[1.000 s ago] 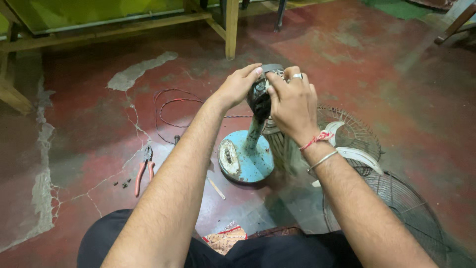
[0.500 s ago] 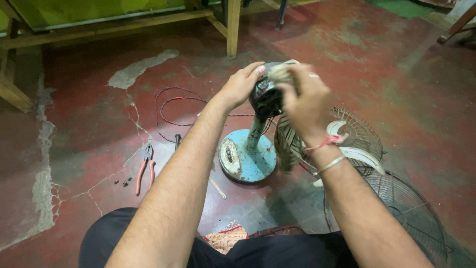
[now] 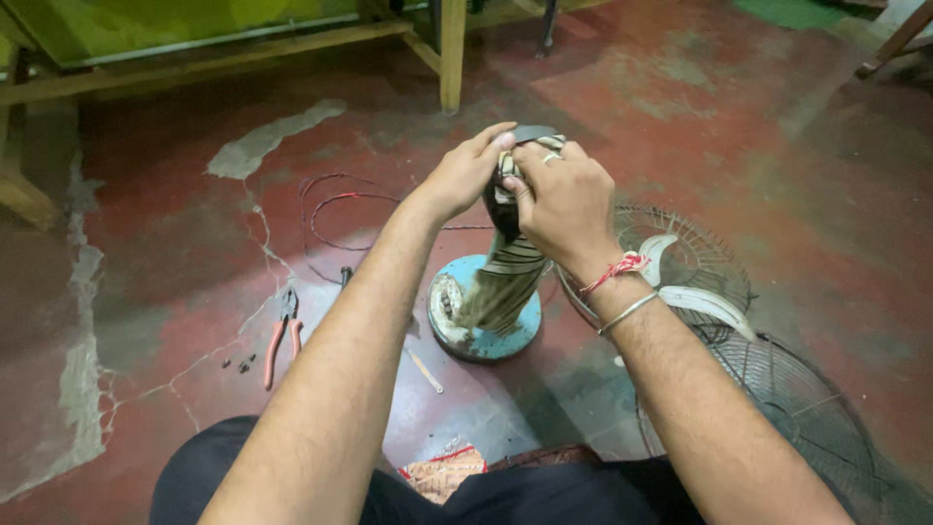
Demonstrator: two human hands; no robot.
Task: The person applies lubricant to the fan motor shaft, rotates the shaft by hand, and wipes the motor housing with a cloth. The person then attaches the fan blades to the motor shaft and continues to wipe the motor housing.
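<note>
- Lying at bottom centre of the frame on the red floor (image 3: pixel 739 107): a crumpled red-and-white printed wrapper (image 3: pixel 442 472).
- Standing at centre on a round, grimy light-blue base (image 3: pixel 484 331): a dark fan motor (image 3: pixel 501 204), draped with a striped cloth (image 3: pixel 505 282).
- Clamping fingers on the motor top: left hand (image 3: pixel 465 175) and right hand (image 3: pixel 567 204).
- Resting at right: wire fan guards (image 3: pixel 777 389); at left: red-handled pliers (image 3: pixel 282 331).

Crumpled red-and-white wrapper (image 3: pixel 442 473) by knees
</note>
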